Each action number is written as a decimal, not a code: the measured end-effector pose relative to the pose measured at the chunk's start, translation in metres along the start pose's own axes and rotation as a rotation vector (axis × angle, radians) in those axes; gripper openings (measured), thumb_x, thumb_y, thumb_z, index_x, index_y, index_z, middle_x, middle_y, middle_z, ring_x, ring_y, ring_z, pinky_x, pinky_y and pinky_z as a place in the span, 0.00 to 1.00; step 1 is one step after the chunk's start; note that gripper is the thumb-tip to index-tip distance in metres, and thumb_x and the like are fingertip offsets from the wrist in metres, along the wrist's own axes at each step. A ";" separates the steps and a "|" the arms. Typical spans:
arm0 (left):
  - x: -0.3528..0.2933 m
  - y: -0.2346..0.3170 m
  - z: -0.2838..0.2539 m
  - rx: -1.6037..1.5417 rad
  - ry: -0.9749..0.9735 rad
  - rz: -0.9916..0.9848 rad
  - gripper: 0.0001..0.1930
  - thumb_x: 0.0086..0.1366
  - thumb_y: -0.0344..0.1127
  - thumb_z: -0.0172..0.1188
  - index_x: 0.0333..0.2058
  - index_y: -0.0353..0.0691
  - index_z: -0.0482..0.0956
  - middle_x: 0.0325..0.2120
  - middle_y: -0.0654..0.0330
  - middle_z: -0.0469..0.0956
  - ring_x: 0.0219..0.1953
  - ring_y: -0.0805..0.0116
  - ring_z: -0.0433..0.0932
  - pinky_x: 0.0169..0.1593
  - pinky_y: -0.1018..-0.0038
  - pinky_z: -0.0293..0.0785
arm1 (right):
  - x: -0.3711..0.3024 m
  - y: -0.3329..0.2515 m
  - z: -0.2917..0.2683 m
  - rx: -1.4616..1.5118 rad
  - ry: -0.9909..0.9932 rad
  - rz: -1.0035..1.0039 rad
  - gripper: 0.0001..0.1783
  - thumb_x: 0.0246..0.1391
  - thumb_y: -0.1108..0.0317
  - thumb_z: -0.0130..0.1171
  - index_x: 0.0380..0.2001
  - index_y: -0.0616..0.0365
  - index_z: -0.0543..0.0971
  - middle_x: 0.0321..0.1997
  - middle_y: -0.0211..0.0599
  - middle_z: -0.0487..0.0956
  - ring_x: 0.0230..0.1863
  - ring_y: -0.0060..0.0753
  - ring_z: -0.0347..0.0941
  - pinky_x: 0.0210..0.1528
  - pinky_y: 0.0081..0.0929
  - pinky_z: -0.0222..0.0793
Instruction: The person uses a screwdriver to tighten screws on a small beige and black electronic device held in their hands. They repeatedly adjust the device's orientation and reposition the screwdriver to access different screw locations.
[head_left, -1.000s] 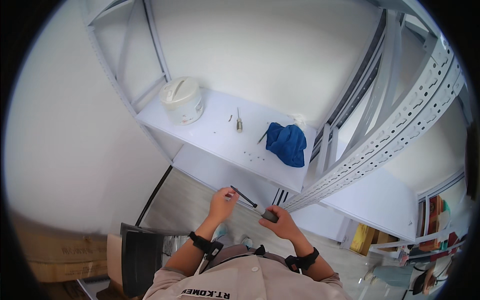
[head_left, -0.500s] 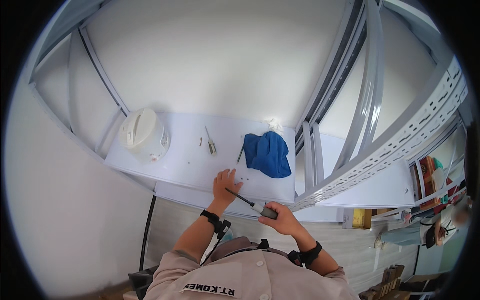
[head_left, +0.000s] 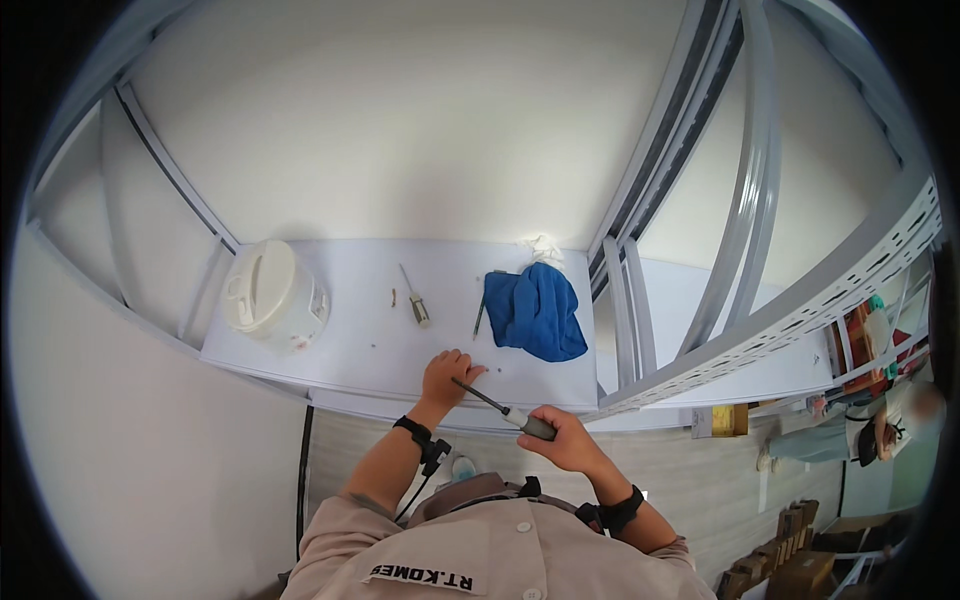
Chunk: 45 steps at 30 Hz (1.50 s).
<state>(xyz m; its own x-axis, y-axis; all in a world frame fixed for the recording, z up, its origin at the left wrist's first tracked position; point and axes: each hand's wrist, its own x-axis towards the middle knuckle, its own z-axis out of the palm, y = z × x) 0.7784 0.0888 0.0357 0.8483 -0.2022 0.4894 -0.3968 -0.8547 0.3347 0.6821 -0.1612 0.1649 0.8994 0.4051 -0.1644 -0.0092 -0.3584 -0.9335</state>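
Note:
My right hand is wrapped round the grey handle of a screwdriver, whose dark shaft points left toward my left hand. Over the front edge of the white shelf, my left hand has its fingers curled in near the screwdriver's tip; whether they hold anything small is hidden. Tiny dark bits, perhaps screws, lie just right of it. Farther back lies a second screwdriver with a clear-looking handle. A thin dark rod-like tool rests beside a crumpled blue cloth.
A white rice cooker stands at the shelf's left end. A small brown piece and crumpled white tissue lie on the shelf. Metal uprights and a perforated beam rise at the right. A person stands far right.
My left hand's spread fingers have curled in, and fewer tiny bits show beside it. My right hand keeps hold of the screwdriver. The view has shifted slightly.

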 end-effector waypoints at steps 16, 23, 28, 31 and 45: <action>0.004 -0.005 0.012 0.238 -0.068 -0.112 0.25 0.56 0.60 0.59 0.15 0.44 0.76 0.17 0.58 0.75 0.23 0.59 0.78 0.25 0.67 0.72 | -0.011 0.005 0.001 0.041 0.012 0.030 0.16 0.47 0.66 0.70 0.35 0.61 0.75 0.26 0.25 0.71 0.29 0.17 0.64 0.32 0.19 0.63; 0.011 -0.012 -0.013 -1.608 0.040 -1.301 0.25 0.66 0.58 0.52 0.15 0.49 0.63 0.13 0.69 0.65 0.17 0.75 0.65 0.21 0.77 0.62 | -0.017 0.008 -0.006 0.066 0.034 0.055 0.16 0.47 0.66 0.70 0.35 0.61 0.75 0.25 0.24 0.70 0.28 0.17 0.63 0.30 0.19 0.62; -0.009 0.004 -0.031 -2.335 0.180 -1.368 0.22 0.68 0.53 0.52 0.19 0.49 0.64 0.17 0.69 0.67 0.20 0.77 0.66 0.22 0.82 0.65 | -0.015 0.010 -0.007 0.078 0.042 0.034 0.15 0.47 0.67 0.70 0.35 0.61 0.75 0.25 0.23 0.69 0.28 0.16 0.62 0.30 0.19 0.61; -0.012 0.005 -0.027 -2.300 0.144 -1.452 0.20 0.68 0.52 0.52 0.21 0.48 0.67 0.18 0.69 0.69 0.21 0.77 0.68 0.24 0.82 0.69 | -0.013 0.012 -0.007 0.107 0.044 0.025 0.15 0.48 0.67 0.69 0.35 0.61 0.75 0.25 0.22 0.69 0.28 0.15 0.62 0.30 0.18 0.61; -0.002 0.033 0.005 -0.528 -0.216 -0.835 0.21 0.61 0.56 0.58 0.28 0.42 0.71 0.20 0.61 0.73 0.23 0.65 0.72 0.25 0.70 0.68 | -0.022 0.012 -0.016 0.098 0.038 0.046 0.15 0.49 0.65 0.69 0.33 0.61 0.75 0.25 0.25 0.70 0.28 0.17 0.63 0.31 0.20 0.62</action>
<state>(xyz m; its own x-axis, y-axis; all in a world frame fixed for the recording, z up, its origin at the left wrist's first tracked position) 0.7648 0.0583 0.0417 0.9500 0.2369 -0.2033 0.2930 -0.4518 0.8426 0.6694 -0.1881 0.1620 0.9128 0.3574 -0.1978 -0.0921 -0.2915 -0.9521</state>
